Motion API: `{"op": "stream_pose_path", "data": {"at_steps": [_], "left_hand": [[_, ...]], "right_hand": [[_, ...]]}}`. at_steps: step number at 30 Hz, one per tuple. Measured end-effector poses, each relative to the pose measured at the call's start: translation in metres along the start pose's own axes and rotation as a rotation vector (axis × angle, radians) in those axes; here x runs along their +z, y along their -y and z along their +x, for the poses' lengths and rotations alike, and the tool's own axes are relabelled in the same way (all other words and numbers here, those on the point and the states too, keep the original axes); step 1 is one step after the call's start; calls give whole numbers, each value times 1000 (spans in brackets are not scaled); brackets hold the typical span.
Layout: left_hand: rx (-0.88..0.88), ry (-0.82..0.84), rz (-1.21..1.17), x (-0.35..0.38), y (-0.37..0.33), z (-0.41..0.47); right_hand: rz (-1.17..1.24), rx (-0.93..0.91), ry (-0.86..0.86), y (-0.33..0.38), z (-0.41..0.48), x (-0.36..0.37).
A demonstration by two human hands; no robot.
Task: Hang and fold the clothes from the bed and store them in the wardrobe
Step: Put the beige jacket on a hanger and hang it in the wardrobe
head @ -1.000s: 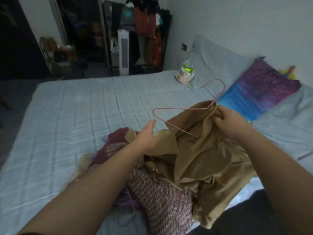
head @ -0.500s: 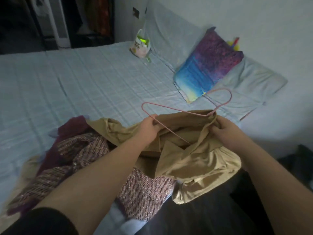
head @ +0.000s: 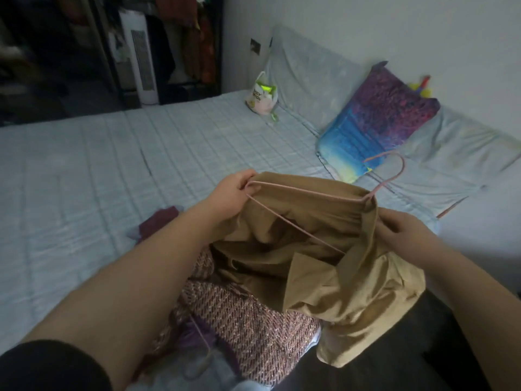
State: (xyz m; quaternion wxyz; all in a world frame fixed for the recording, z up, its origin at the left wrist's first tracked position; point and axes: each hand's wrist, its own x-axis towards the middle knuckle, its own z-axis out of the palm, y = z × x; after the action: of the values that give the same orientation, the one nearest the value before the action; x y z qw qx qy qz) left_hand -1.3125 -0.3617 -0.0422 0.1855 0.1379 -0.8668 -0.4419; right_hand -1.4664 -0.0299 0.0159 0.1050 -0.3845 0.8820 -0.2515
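A tan shirt (head: pixel 332 277) hangs bunched between my hands above the bed's near edge. A pink wire hanger (head: pixel 307 193) runs across its top opening, its hook sticking up to the right. My left hand (head: pixel 234 193) grips the hanger's left corner together with the shirt's edge. My right hand (head: pixel 403 232) holds the tan fabric just under the hanger's neck. Under the shirt lies a maroon-and-pink knitted garment (head: pixel 248 323), with a dark maroon piece (head: pixel 158 221) beside it. The open wardrobe (head: pixel 180 43) stands at the far left, with clothes hanging inside.
The bed (head: pixel 98 170) has a pale blue checked sheet. A blue-purple pillow (head: pixel 377 122) and grey pillows (head: pixel 310 71) lean on the wall at right. A small plastic bag (head: pixel 260 97) sits near the pillows. A white tower appliance (head: pixel 141 52) stands by the wardrobe.
My left hand has moved up to the hanger's left corner and pulled the shirt's edge over that arm. The shirt's opening is now spread wide along the hanger. My view tilted.
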Motion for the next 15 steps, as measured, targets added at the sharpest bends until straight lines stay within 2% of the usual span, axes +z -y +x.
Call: {"op": "stream_pose_path", "data": {"at_steps": [5,10,15], "left_hand": [[-25,50,-3,-37,-8,1],[-7,-42,32,-51,-17,-9],[20,-68,85,-49,-35,-18]], "right_hand": [[-168,-63,130,15,15,-5],[-329,-83,-39,22,36,4],[-491,5,-53,32,56,10]]}}
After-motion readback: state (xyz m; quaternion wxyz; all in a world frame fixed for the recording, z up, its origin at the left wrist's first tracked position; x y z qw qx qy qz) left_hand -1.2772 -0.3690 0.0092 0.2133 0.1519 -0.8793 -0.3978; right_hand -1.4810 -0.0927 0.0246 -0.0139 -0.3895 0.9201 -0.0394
